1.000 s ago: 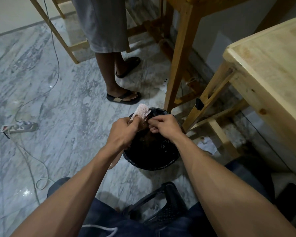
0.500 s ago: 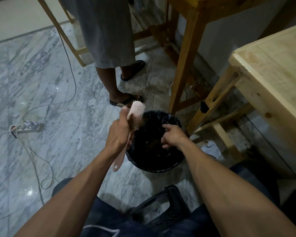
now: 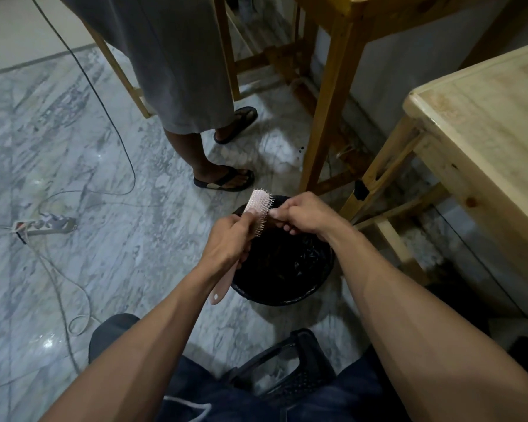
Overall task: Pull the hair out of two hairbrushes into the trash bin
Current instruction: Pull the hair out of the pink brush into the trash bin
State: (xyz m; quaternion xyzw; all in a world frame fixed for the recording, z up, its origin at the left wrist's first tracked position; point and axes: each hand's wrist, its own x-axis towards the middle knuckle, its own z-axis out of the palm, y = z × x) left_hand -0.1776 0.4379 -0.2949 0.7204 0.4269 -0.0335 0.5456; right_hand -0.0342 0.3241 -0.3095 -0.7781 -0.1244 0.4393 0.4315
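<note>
Left hand (image 3: 226,242) has its grip curled round the pink hairbrush (image 3: 258,210), holding it upright over the 10 o'clock rim of the black trash bin (image 3: 282,287), while the right hand (image 3: 305,214) pinches at the bristles from the 3 o'clock side; whether it holds any hair I cannot tell. Around them, largest first: the marble floor (image 3: 73,166), a pale wooden table (image 3: 482,123) at 2 o'clock, a standing person's legs (image 3: 195,147) at 12 o'clock, and a power strip (image 3: 43,225) at 9 o'clock.
</note>
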